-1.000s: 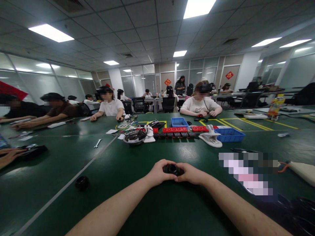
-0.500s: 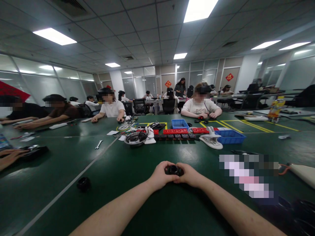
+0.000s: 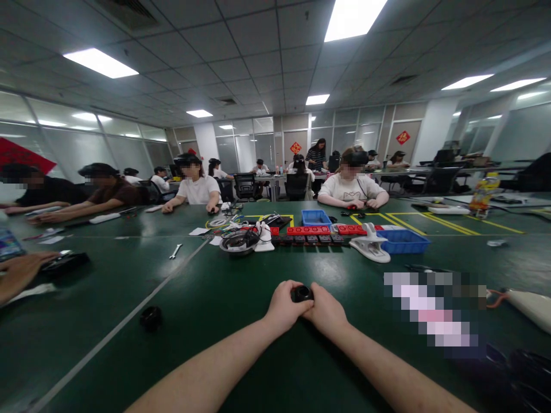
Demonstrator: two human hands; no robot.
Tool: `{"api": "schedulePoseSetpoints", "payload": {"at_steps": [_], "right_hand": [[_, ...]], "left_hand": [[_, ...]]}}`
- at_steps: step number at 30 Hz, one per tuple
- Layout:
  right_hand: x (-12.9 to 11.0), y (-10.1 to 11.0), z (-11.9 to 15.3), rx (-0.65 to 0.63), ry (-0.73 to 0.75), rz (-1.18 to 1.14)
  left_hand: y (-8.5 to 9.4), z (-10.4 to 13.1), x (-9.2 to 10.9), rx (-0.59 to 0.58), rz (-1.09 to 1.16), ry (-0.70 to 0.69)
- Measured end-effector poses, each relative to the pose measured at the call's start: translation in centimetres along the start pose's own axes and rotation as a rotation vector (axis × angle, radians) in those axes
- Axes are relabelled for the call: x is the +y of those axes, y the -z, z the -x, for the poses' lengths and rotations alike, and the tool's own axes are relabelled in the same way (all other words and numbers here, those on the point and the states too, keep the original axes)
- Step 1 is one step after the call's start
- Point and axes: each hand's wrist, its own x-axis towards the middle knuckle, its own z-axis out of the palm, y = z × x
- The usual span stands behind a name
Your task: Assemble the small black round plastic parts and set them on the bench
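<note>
Between my two hands is a small black ring-shaped part [image 3: 303,293] with a round hole facing up toward me. My left hand [image 3: 283,305] wraps its fingers and thumb round the left side of the part. On the other side, my right hand [image 3: 326,310] grips it too, its fingers meeting the left thumb at the front. The fingers cover most of the part's sides. A second black round part [image 3: 150,318] lies on the green table [image 3: 232,332], left of my forearms and touched by neither hand.
Across the table stand red and black socket strips [image 3: 307,231], a blue bin [image 3: 404,241], a white clip base [image 3: 370,245] and a black bowl [image 3: 239,242]. A wrench [image 3: 175,251] lies to the left. A co-worker's hand [image 3: 21,272] is at the left edge; several people sit beyond.
My right hand has turned a little around the black part, covering more of its right side. At the left edge, a co-worker's hand has shifted. The view has moved slightly.
</note>
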Motion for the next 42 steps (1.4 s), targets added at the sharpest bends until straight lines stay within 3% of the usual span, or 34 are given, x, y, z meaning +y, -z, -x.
{"api": "schedulePoseSetpoints", "payload": {"at_steps": [4, 8, 11, 15, 24, 42], "right_hand": [[0.5, 1.0, -0.2, -0.109, 0.086, -0.130], [1.8, 2.4, -0.8, -0.333, 0.243, -0.398], [2.7, 2.6, -1.4, -0.500, 0.244, -0.548], [3.4, 2.3, -1.9, -0.613, 0.230, -0.661], [3.1, 3.3, -1.8, -0.644, 0.235, -0.565], [3.4, 2.7, -2.0, -0.641, 0.210, -0.585]], "left_hand": [[0.8, -0.4, -0.3, -0.138, 0.084, -0.017], [1.5, -0.8, -0.6, -0.331, 0.235, -0.032], [1.6, -0.9, -0.7, -0.414, 0.299, -0.042], [1.5, -1.0, -0.7, -0.453, 0.310, -0.061], [1.6, -0.8, -0.4, -0.469, 0.326, -0.071], [1.9, -0.6, 0.3, -0.428, 0.231, -0.051]]}}
